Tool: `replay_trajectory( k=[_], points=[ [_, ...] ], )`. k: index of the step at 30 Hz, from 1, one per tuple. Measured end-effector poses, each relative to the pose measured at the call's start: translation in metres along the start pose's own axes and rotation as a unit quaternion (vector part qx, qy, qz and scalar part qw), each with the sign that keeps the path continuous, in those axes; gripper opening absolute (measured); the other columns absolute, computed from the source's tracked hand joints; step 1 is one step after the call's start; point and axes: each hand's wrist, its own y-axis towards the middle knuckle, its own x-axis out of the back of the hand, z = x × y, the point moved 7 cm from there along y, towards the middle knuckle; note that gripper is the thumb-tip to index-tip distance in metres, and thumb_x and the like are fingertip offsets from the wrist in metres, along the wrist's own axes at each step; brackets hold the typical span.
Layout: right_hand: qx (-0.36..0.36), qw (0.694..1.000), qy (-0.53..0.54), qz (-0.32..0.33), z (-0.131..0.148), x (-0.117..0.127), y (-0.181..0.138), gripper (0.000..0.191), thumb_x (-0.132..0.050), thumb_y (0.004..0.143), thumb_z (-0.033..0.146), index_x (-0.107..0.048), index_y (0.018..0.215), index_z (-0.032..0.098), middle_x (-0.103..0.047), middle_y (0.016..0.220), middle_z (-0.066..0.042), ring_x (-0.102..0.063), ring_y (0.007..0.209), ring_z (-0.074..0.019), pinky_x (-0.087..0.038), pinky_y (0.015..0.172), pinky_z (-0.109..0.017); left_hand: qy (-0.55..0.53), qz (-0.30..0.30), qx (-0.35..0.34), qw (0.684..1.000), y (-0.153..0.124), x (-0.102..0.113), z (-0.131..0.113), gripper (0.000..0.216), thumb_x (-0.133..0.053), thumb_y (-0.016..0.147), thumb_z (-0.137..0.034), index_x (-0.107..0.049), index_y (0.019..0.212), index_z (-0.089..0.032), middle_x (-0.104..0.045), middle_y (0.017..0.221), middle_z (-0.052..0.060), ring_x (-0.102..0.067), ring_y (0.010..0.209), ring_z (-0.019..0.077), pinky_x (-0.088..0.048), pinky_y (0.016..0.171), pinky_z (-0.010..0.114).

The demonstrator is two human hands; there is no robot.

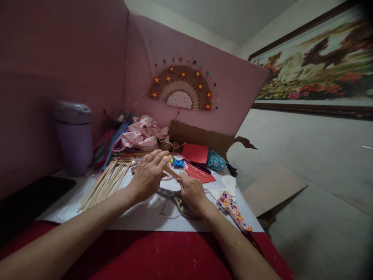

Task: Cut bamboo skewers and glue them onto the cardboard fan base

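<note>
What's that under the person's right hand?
Metal scissors on the white paper, partly hidden from view by the right hand; whatever else it covers can't be seen.

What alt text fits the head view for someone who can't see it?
The right hand grips a tan strip, with the left hand at its far end, above scissors on white paper. Wooden sticks lie at left; red card and blue yarn sit beyond the right hand. Behind, a flowered fan decoration is on a pink panel.
</note>
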Motion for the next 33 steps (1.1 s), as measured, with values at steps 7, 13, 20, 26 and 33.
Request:
replay_trajectory(
  k=[7,13,20,26,33],
  points=[
    [0.095,0.995,-0.035,0.022,0.015,0.005,0.0,0.015,-0.042,0.092,0.022,-0.055,0.088,0.016,-0.063,0.08,-0.008,-0.056,0.071,-0.0186,-0.03,0.057,-0.027,0.05,0.17,-0.089,0.98,-0.008,-0.021,-0.008,0.02,-0.043,0.079,-0.006,-0.06,0.083,-0.015,-0.066,0.077,0.01,-0.06,0.078,0.0228,-0.035,0.084,0.042],
    [0.104,0.99,-0.049,0.076,0.016,0.0,0.001,0.015,-0.046,0.085,0.011,-0.056,0.096,0.015,-0.064,0.088,-0.009,-0.057,0.076,-0.0206,-0.035,0.062,-0.027,0.079,0.161,-0.079,0.981,-0.01,-0.024,-0.008,0.021,-0.04,0.08,-0.007,-0.06,0.081,-0.013,-0.065,0.075,0.012,-0.061,0.075,0.0233,-0.034,0.084,0.043],
    [0.091,0.985,-0.086,0.116,0.017,-0.002,0.005,0.022,-0.039,0.084,0.006,-0.054,0.098,0.014,-0.066,0.087,-0.011,-0.06,0.076,-0.0216,-0.038,0.061,-0.028,0.142,0.131,-0.099,0.976,-0.008,-0.023,-0.011,0.024,-0.037,0.083,-0.008,-0.06,0.079,-0.012,-0.065,0.072,0.013,-0.06,0.07,0.0241,-0.034,0.083,0.045],
    [0.088,0.98,-0.103,0.148,0.017,0.007,0.007,0.016,-0.047,0.085,0.017,-0.055,0.098,0.016,-0.067,0.09,-0.009,-0.062,0.08,-0.023,-0.04,0.064,-0.029,0.183,0.134,-0.104,0.969,-0.007,-0.022,-0.016,0.022,-0.037,0.084,-0.01,-0.059,0.078,-0.013,-0.063,0.07,0.012,-0.058,0.067,0.0244,-0.036,0.076,0.044],
    [-0.024,0.971,-0.151,0.184,-0.046,0.022,0.012,0.023,-0.038,0.09,0.019,-0.054,0.106,0.016,-0.067,0.099,-0.013,-0.063,0.087,-0.0242,-0.042,0.07,-0.031,0.181,0.05,-0.082,0.979,-0.002,-0.003,-0.025,0.033,-0.046,0.086,-0.028,-0.053,0.115,-0.014,-0.056,0.116,0.016,-0.047,0.108,0.0319,-0.033,0.09,0.047]
  ],
)
